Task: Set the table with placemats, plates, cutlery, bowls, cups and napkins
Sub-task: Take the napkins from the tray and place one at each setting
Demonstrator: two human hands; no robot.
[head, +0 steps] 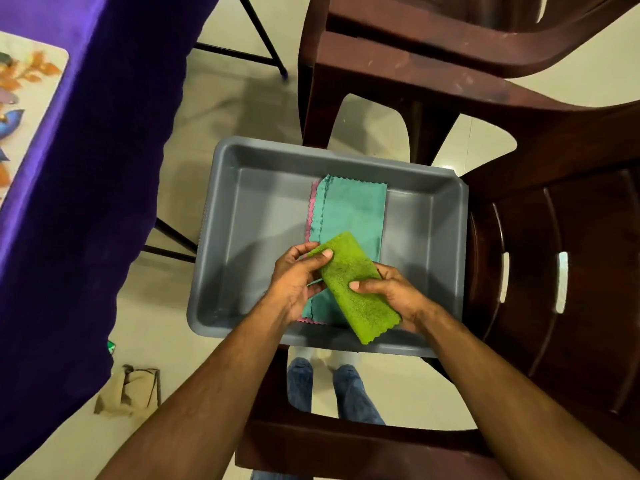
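Gripped by both hands: green napkin (353,285), folded, held tilted over the gray bin (221,216). Left hand (294,282) pinched its upper-left end, thumb on top, fingers curled under. Right hand (394,292) clamped the lower half, thumb across the top face, fingers wrapped beneath & mostly hidden by the cloth. Neither hand slack; both closed on the same napkin.

Just below the green one, flat on the bin floor: teal napkin (349,209), w/ a pink napkin (313,202) under it, only its zigzag edge showing on the left side & at the near end. Green napkin & left hand covered part of the teal one. Couldn't tell whether green touched teal.

Bin sat on a dark brown chair (561,271); second brown chair (450,57) behind it, up top. Left of bin: table w/ purple cloth (69,168) hanging down, placemat (24,109) w/ leaf print on top, well apart from the bin. Black table legs (256,36) seen past the cloth. Crumpled tan bag (128,393) on the tiled floor (214,109) near the cloth's hem. Jeans legs (349,393) seen below the bin, thru the chair gap.

Both forearms bare, reaching in from the bottom edge, converging over the bin's near half; wrists roughly level.
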